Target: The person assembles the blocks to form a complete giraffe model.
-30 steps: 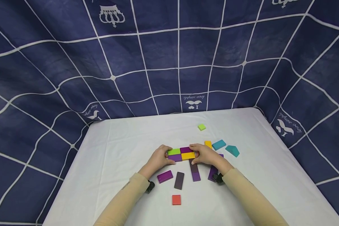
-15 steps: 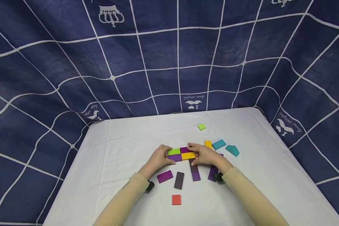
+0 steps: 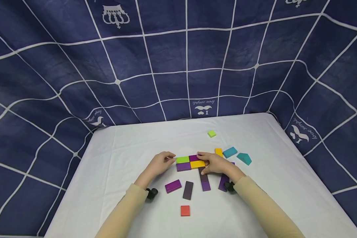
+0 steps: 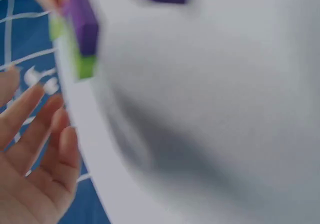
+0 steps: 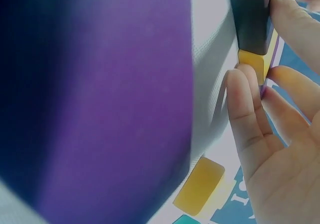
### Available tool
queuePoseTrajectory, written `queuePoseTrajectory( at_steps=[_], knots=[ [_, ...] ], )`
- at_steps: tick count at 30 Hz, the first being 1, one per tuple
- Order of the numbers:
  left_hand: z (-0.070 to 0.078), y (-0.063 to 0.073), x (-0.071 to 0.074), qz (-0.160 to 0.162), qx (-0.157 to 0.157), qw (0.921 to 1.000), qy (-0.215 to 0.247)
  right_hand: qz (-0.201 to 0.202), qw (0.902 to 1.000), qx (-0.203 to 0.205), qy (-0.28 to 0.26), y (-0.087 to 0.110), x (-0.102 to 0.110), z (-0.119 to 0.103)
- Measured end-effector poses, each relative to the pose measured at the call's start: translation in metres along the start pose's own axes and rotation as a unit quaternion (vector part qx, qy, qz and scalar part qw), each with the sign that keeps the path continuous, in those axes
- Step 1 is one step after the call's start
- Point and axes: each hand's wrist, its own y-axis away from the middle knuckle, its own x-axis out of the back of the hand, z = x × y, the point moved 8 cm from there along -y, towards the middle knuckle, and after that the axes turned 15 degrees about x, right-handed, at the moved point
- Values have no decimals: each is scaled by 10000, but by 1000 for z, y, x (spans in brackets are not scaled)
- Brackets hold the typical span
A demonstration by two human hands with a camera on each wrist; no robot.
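Observation:
Four toy blocks lie tight together in two rows in the head view: a green block [image 3: 182, 160] and a magenta block [image 3: 193, 158] behind, a purple block [image 3: 183, 166] and a yellow block [image 3: 198, 164] in front. At their right end my right hand [image 3: 215, 163] grips the row, thumb in front and index finger at the magenta block. Its fingers also show round the yellow block's end [image 5: 251, 61] in the right wrist view. My left hand [image 3: 159, 163], fingers loosely bent and holding nothing, is just left of the green block.
Nearer the body lie a magenta block [image 3: 173, 186], a dark block [image 3: 188, 190] and a red square [image 3: 185, 211]. A dark-and-purple strip [image 3: 203, 175] runs below the right hand. Rightward are a yellow block [image 3: 218, 152], blue block [image 3: 230, 152] and teal piece [image 3: 244, 158].
My left hand has let go of the left end of the block row and moved a little left. The right hand keeps its place, and the row stays together.

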Motion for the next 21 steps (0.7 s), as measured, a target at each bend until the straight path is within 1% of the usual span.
queuePoseTrajectory(
  at_steps=[3,5,6,8,9,11,12,14,16,18,21],
  knots=[
    [-3,6,12,-136,128,9997,150,12,10000,-11,19,1,1,0],
    [-5,11,15,-332,181,9991,164,9,10000,-19,25,1,1,0],
    [-5,14,14,-465,180,9987,130,12,10000,-22,8,1,2,0],
    [-6,21,8,-794,145,9967,33,1,10000,-12,42,2,2,1],
    [-6,25,4,-942,80,9955,-60,-2,10000,-17,46,2,2,1],
    [-4,34,-6,-1186,-50,9926,-262,-11,10000,-19,43,2,2,2],
    [-4,38,-11,-1247,-112,9914,-381,-18,10000,-14,38,1,2,2],
    [-2,46,-20,-1274,-223,9897,-617,-38,10000,-1,77,1,1,2],
    [-1,51,-27,-1192,-280,9882,-917,-53,10000,-14,54,0,0,2],
    [0,55,-32,-1055,-290,9872,-1158,-63,10000,-3,61,0,-1,2],
    [0,57,-37,-804,-204,9868,-1389,-58,10000,-12,52,-1,-2,3]
  ],
)
